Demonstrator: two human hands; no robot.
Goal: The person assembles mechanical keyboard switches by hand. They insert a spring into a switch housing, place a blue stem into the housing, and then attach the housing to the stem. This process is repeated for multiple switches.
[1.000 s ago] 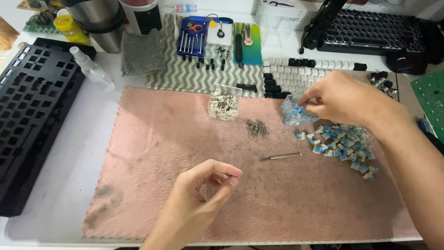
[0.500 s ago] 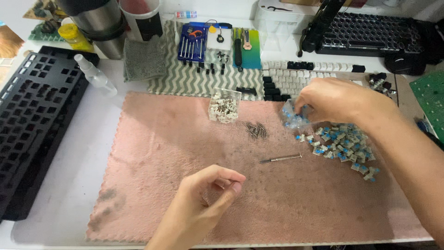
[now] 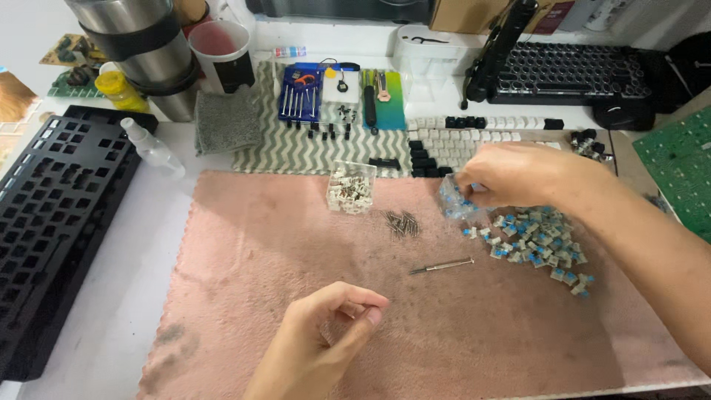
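Observation:
My right hand (image 3: 522, 174) reaches in from the right and pinches a small clear plastic bag (image 3: 452, 201) with blue pieces inside, at the far side of the pink mat (image 3: 244, 259). Right beside it lies a pile of blue-and-white keyboard switches (image 3: 541, 244). My left hand (image 3: 326, 341) hovers over the mat's near edge with thumb and fingertips pressed together; nothing shows between them. A thin screwdriver (image 3: 442, 265) lies on the mat between the two hands.
A clear box of white parts (image 3: 351, 188) and several small screws (image 3: 402, 222) sit mid-mat. A black keyboard case (image 3: 52, 222) lies left, with a spray bottle (image 3: 150, 147), cups and a tool set (image 3: 300, 92) behind. Keycaps (image 3: 474, 137), another keyboard (image 3: 570, 74) and a green circuit board (image 3: 678, 167) lie right.
My left hand has drifted slightly right, its fingers still pinched. My right hand stays on the clear bag by the switch pile.

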